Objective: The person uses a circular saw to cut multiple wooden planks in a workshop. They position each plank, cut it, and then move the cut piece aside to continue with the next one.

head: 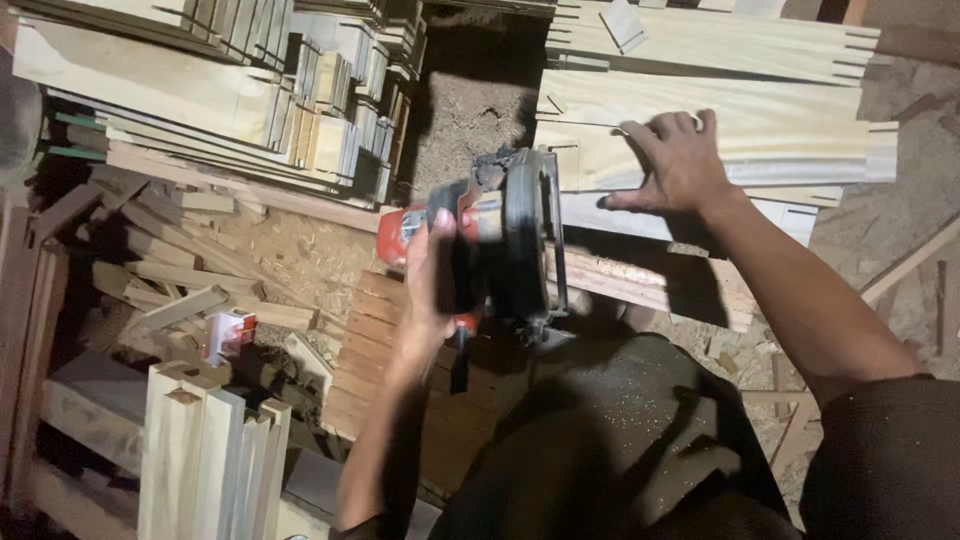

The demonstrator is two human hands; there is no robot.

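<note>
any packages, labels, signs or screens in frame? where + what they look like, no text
Label plate: on the red body of the circular saw held in the left hand, small pale patch, print too blurred to tell.
Small box: among wood scraps left of the saw, upright, red and white.
No signs or screens in view.
Right hand rests flat on a pale notched plank, which bears no label.

saw (pixel 505 235) left of boards (pixel 700 110) | stacked planks (pixel 230 90) far left

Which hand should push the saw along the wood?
Probably the left hand: it already grips the red circular saw. The right hand lies flat on the pale plank, holding it down.
</note>
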